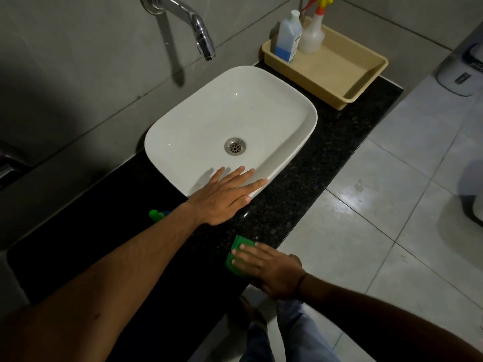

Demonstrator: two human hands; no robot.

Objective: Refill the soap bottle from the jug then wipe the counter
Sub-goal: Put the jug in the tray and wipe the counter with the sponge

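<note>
I am pressing a folded green cleaning cloth [238, 254] flat against the black speckled stone surface [308, 178], close to its front edge. My right hand [269, 270] is lying on top of the cloth with the fingers [244, 257] stretched out and close together, palm down, not curled around anything. Part of the cloth is showing beyond my fingertips.

My left hand [224, 198] is resting further back, fingers spread and straight, the palm over the surface and the fingertips reaching onto the near rim of the white rounded-rectangle ceramic basin [198, 118]. It is gripping nothing. The two hands are apart, the left one behind and to the left of the right one.

Just behind my left wrist a small green-capped object [156, 215] is peeking out in the dark; most of it is hidden by my arm, so I cannot tell what it is.

The basin is sitting on the surface with a round metal drain [235, 146] in its bottom and a chrome wall-mounted spout [198, 30] hanging over its far side. Beyond the basin, at the far end of the surface, a beige rectangular plastic tray [347, 71] is holding two containers in its back corner: a translucent jug partly filled with blue liquid [287, 40] and, touching it on the right, a clear spray bottle with a red and yellow trigger [312, 37]. Pale glossy floor tiles [379, 205] are showing to the right, below the surface.
</note>
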